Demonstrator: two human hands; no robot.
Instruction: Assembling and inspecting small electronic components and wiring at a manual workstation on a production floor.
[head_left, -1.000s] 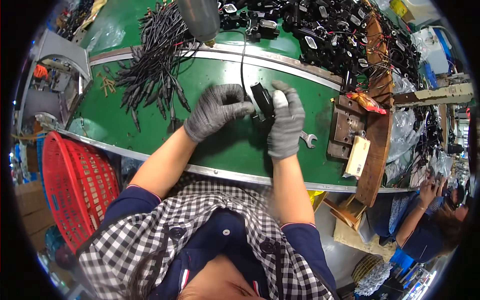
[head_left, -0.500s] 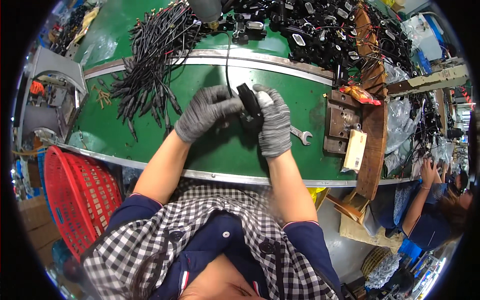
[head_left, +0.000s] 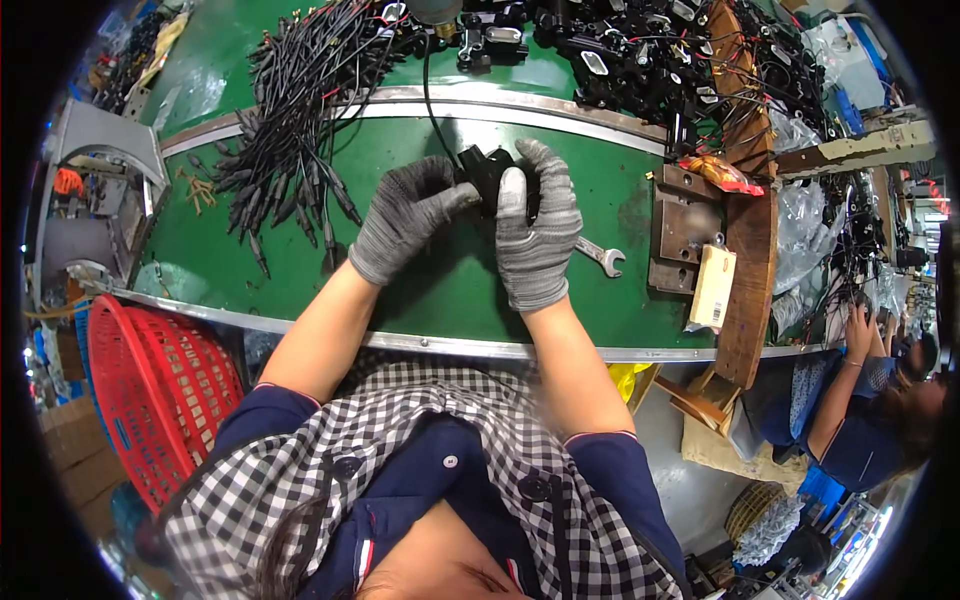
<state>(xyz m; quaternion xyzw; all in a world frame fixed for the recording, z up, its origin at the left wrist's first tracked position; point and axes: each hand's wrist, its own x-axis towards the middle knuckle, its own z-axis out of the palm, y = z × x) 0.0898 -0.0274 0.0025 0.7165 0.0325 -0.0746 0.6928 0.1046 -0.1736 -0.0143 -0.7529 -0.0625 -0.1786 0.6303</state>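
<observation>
Above the near part of the green bench, my right hand, in a grey knit glove, is closed round a black moulded part, its thumb pressed along the near side. My left hand, gloved alike, has thumb and fingers pinched at the part's left side, where a thin black cable comes down to the fingertips. The gloves hide the cable's end and much of the part. An open-ended wrench lies on the bench just right of my right hand.
A bundle of black cables lies at the left, with several screws beside it. Black parts are heaped at the back. A steel block, a small box and a wooden rail stand at right. A power tool's tip hangs overhead.
The black part has turned and moved slightly away from me. My right hand has shifted left, its thumb now across the part's near side. The cable's upper stretch now lies further left.
</observation>
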